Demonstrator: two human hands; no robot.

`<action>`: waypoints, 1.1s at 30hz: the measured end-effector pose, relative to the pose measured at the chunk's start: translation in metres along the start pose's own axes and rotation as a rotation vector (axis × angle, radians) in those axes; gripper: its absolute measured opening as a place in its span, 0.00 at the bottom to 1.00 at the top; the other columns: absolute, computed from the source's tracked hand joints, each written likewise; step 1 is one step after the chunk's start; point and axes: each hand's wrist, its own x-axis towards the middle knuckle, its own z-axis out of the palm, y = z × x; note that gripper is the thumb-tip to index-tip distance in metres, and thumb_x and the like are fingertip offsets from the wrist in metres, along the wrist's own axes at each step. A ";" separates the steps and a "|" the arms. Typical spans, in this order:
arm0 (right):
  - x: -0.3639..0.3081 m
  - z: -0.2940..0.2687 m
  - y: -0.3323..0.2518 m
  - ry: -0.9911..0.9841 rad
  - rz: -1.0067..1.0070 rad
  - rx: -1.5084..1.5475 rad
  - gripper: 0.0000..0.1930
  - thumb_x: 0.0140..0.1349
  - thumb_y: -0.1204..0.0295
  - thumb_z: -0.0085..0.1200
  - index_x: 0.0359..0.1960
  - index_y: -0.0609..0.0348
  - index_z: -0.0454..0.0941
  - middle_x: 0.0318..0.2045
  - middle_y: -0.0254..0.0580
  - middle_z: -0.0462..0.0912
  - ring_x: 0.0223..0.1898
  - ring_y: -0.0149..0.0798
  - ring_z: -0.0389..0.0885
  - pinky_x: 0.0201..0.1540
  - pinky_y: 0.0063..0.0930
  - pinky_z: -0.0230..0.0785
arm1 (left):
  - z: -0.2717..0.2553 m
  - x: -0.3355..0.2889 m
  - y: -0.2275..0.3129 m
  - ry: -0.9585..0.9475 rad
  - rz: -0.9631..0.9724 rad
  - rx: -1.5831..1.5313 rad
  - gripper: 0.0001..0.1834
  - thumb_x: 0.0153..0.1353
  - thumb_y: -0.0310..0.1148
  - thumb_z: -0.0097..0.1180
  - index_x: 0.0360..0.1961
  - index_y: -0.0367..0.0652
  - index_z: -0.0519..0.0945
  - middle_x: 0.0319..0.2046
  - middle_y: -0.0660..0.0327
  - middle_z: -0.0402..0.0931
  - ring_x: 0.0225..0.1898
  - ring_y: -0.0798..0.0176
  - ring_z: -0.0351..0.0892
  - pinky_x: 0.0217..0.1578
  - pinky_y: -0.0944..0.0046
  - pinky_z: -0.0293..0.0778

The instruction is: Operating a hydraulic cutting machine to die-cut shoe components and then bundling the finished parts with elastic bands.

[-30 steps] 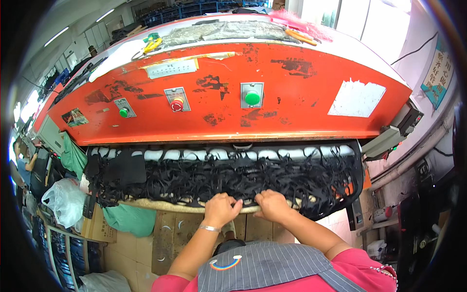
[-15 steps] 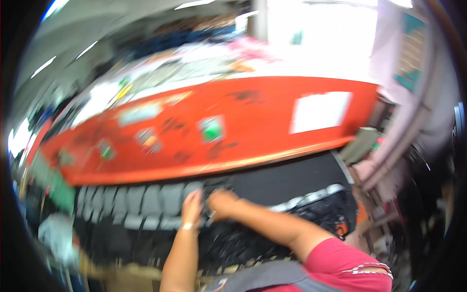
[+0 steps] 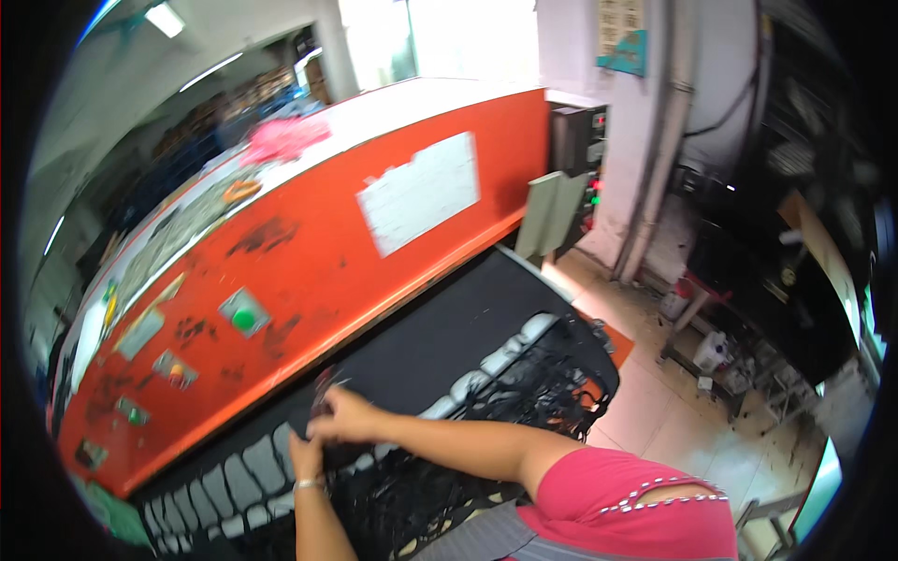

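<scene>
Left hand [image 3: 307,456] and right hand [image 3: 344,418] had moved off the bed's [image 3: 440,323] front edge, grips unclear; brushing risked skewing grey pieces [image 3: 244,477].

Free room runs rightward over the flat black bed [image 3: 440,327], between the scuffed red panel [image 3: 318,271] and pale oblong pads [image 3: 510,351].

Counted one left hand [image 3: 307,455] and one right hand [image 3: 348,417] at lower centre. Saw two green buttons [image 3: 244,321] and one red button [image 3: 176,372] at left, one white patch [image 3: 423,192] at upper centre. Could not number the pale grey pieces [image 3: 244,477] at lower left.
</scene>
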 end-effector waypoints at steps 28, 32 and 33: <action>-0.075 -0.107 0.073 0.036 -0.208 -1.244 0.33 0.41 0.54 0.70 0.45 0.62 0.74 0.59 0.65 0.64 0.65 0.59 0.56 0.65 0.49 0.50 | -0.082 -0.185 0.016 -0.323 0.296 0.845 0.24 0.50 0.18 0.47 0.50 0.45 0.78 0.57 0.52 0.70 0.63 0.46 0.61 0.62 0.53 0.59; -0.077 -0.100 0.078 -0.039 -0.246 -1.228 0.31 0.41 0.53 0.69 0.43 0.61 0.75 0.60 0.67 0.64 0.67 0.53 0.57 0.67 0.49 0.45 | -0.013 -0.139 -0.003 -0.271 0.436 0.603 0.19 0.52 0.21 0.48 0.48 0.40 0.74 0.57 0.48 0.68 0.63 0.45 0.62 0.62 0.53 0.59; -0.076 -0.099 0.078 -0.055 -0.247 -1.235 0.31 0.41 0.53 0.69 0.43 0.61 0.75 0.60 0.67 0.64 0.67 0.53 0.57 0.67 0.49 0.45 | 0.001 -0.127 -0.012 -0.277 0.439 0.589 0.18 0.52 0.23 0.48 0.47 0.40 0.73 0.58 0.47 0.67 0.63 0.45 0.61 0.62 0.51 0.58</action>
